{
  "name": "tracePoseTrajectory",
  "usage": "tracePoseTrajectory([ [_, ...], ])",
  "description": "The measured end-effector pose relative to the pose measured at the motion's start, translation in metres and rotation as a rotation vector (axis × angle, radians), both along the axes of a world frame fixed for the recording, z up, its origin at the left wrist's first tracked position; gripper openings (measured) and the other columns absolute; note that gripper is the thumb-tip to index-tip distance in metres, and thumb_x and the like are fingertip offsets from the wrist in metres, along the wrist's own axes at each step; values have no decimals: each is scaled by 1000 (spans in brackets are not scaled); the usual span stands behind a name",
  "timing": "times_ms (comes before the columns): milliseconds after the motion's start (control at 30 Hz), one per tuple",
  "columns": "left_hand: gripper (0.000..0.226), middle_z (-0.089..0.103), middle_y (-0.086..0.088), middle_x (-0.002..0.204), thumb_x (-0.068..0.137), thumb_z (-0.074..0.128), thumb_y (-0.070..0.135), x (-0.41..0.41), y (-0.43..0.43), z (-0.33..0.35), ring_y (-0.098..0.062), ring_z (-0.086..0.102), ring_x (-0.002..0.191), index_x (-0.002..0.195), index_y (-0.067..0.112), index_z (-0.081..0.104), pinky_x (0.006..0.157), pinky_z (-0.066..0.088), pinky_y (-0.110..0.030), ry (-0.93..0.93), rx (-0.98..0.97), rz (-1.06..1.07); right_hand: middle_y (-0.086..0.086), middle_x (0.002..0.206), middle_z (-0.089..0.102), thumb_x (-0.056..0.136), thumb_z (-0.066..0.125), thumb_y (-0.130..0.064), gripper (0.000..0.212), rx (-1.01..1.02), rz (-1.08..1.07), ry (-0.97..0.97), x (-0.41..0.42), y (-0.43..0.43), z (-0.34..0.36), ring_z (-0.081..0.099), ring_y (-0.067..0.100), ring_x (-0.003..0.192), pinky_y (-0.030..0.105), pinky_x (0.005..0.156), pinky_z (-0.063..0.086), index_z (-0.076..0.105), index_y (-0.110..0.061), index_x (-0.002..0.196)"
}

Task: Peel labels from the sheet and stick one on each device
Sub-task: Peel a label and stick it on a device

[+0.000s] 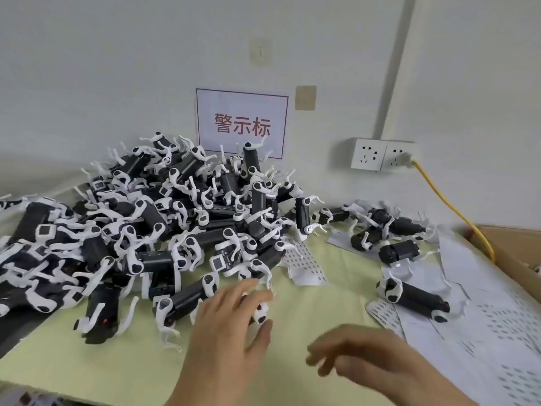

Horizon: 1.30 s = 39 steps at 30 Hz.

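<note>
Green table (307, 306) | left hand (231, 326) spread, touching device (261, 313) | right hand (366, 356) relaxed, empty

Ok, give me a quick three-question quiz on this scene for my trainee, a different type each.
1. True or false: the left hand reaches to the near edge of the device pile.
2. The right hand holds: A a label, B a device, C nothing.
3. Fill in: the yellow cable plugs into the ___ socket.
Key: 1 true; 2 C; 3 right, the right socket.
</note>
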<state>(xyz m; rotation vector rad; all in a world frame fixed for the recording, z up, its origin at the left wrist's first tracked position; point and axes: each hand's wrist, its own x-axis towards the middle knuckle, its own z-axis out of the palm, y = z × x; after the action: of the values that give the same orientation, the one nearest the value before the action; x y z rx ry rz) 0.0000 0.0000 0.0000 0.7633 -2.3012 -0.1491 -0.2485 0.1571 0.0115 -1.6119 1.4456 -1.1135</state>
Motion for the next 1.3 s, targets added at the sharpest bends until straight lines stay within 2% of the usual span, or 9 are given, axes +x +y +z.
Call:
tracePoseTrajectory([
  [100, 58, 24, 27, 152, 97, 53, 57, 12, -22, -14, -1, 27, 143, 149, 45, 31, 108, 31, -21, -194, 185, 139, -16, 119, 69, 92, 72, -26, 33, -147, -166, 115, 32, -71, 15, 65, 8, 110, 24, 90, 51, 66, -46, 119],
  [233, 56, 42, 31, 134, 88, 74, 27, 28, -19, -24, -2, 45, 128, 136, 43, 49, 96, 43, -21, -63, 309, 130, -17, 128, 55, 89, 78, -29, 58, -63, -88, 334, 46, -131, -11, 51, 0, 118, 14, 89, 44, 48, -41, 138],
  [333, 50, 50, 31, 126, 90, 71, 23, 39, -20, -19, 0, 53, 115, 134, 40, 56, 91, 47, -20, -97, 337, 173, -7, 126, 46, 90, 75, -29, 43, -136, -47, 399, 65, -150, -37, 50, 5, 116, 11, 91, 40, 61, -30, 131],
  [467, 62, 47, 33, 138, 93, 65, 36, 39, -24, -10, -1, 57, 113, 149, 44, 40, 93, 44, -19, -293, 346, 198, -5, 147, 37, 88, 66, -38, 44, -249, 31, 629, 72, -152, -61, 48, 13, 125, 32, 106, 41, 54, -30, 130],
  [600, 48, 49, 21, 86, 91, 62, 41, 31, -33, -1, -9, 50, 86, 133, 45, 39, 71, 40, -26, -439, 319, 281, -10, 137, 51, 94, 62, -34, 36, -318, 15, 581, 74, -155, -68, 54, 10, 117, 33, 100, 45, 57, -31, 130],
  [733, 37, 52, 14, 85, 89, 61, 36, 18, -42, 1, -13, 50, 80, 114, 42, 34, 62, 35, -28, -497, 245, 347, -15, 125, 62, 102, 52, -26, 30, -316, -18, 456, 75, -156, -69, 57, 5, 111, 21, 93, 45, 62, -31, 130],
  [1000, 37, 56, 39, 89, 83, 79, 41, 21, -36, -2, -9, 66, 91, 95, 40, 44, 75, 53, -32, -135, 389, 350, -13, 78, 66, 81, 50, -15, 20, -470, -583, 183, 54, -154, -54, 56, 7, 66, 22, 62, 43, 68, -24, 80],
  [1167, 50, 72, 29, 83, 71, 91, 19, 17, -27, -16, -3, 72, 84, 90, 45, 53, 79, 57, -36, 251, 510, 255, -9, 153, 47, 91, 63, -34, 55, 28, -695, 557, 1, -160, -60, 40, 19, 141, 35, 113, 33, 51, -29, 145],
  [1300, 43, 78, 16, 87, 77, 87, 15, 11, -26, -25, -3, 73, 81, 89, 42, 56, 71, 56, -22, 542, 632, 134, -15, 151, 49, 90, 59, -50, 50, 112, -681, 616, -5, -164, -73, 39, 15, 140, 33, 112, 24, 56, -35, 138],
])
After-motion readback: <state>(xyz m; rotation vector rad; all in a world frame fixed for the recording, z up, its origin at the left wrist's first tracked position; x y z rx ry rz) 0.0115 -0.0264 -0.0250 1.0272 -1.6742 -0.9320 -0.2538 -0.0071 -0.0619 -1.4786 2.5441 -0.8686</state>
